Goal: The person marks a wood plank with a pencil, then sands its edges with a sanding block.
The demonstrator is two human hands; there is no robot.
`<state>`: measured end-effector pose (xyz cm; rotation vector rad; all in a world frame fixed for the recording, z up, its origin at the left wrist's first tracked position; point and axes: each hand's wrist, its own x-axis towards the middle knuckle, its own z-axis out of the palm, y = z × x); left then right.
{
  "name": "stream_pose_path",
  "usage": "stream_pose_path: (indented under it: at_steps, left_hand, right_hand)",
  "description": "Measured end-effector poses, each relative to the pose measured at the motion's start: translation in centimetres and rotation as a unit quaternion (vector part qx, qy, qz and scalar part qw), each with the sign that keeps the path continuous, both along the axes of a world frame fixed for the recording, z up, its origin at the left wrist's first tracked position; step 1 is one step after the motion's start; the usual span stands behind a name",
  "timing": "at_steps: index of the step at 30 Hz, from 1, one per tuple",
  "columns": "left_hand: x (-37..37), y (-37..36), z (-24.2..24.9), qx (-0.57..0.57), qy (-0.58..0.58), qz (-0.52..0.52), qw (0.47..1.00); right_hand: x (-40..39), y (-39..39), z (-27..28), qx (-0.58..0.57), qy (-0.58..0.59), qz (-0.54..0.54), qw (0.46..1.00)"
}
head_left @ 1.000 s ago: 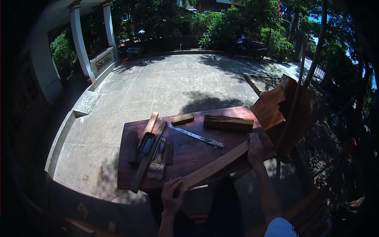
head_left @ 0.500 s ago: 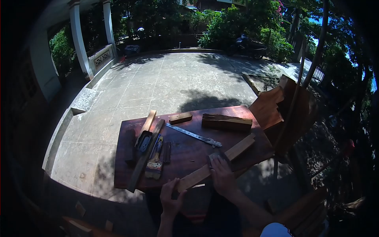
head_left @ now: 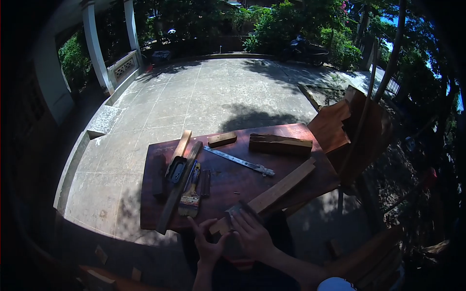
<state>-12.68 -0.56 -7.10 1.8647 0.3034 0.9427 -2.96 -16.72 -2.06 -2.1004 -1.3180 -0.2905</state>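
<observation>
A long pale wooden strip (head_left: 284,186) lies slantwise across the near right part of the dark red-brown table (head_left: 233,182), its near end reaching past the edge. My left hand (head_left: 208,245) grips that near end, thumb on one side and the index finger stretched out. My right hand (head_left: 250,235) presses a dark, flat sanding block (head_left: 251,212) down on the strip, close to my left hand. The fingers cover most of the block, so its underside is hidden.
On the table lie a paintbrush (head_left: 190,198), a long dark wooden strip (head_left: 179,189), a black tray-like case (head_left: 177,169), a metal ruler (head_left: 238,161), a small wood block (head_left: 222,139) and a thick wood piece (head_left: 280,144). Large curved boards (head_left: 335,123) stand at the right.
My right hand has slid the sanding block along the strip toward me, down and left, close to my left hand. My left index finger has stretched outward.
</observation>
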Motion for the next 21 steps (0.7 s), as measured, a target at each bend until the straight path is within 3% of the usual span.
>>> stream_pose_path:
  at_steps: [1,3,5,8,9,13,16,21]
  left_hand:
    - [0.0,0.1,-0.2,-0.036,-0.011,0.001,0.999]
    - [-0.2,0.8,-0.2,-0.002,0.017,-0.016,1.0]
    - [-0.4,1.0,-0.1,-0.001,0.022,-0.025,0.999]
    - [0.3,0.9,0.1,-0.026,0.007,-0.029,0.999]
    - [0.2,1.1,0.4,-0.022,0.018,-0.028,0.999]
    - [-0.1,1.2,0.5,-0.042,0.033,-0.023,0.998]
    - [-0.1,0.8,1.3,-0.046,0.036,-0.015,0.998]
    - [0.1,0.9,1.3,-0.03,0.031,-0.005,0.999]
  right_hand:
    - [0.9,-0.4,0.0,0.001,0.0,-0.033,0.999]
    - [5.8,-2.9,0.3,-0.002,-0.001,-0.093,0.996]
    - [10.8,-5.5,-0.6,-0.026,0.0,-0.223,0.974]
    - [9.6,-4.0,0.1,-0.045,0.024,-0.281,0.958]
    - [7.9,-2.8,-0.3,-0.051,-0.018,-0.217,0.975]
    - [-1.3,2.4,-0.6,0.019,0.002,0.004,1.0]
    - [1.8,0.7,-0.1,0.01,-0.014,0.013,1.0]
    - [11.1,-4.0,-0.8,0.003,-0.013,-0.252,0.968]
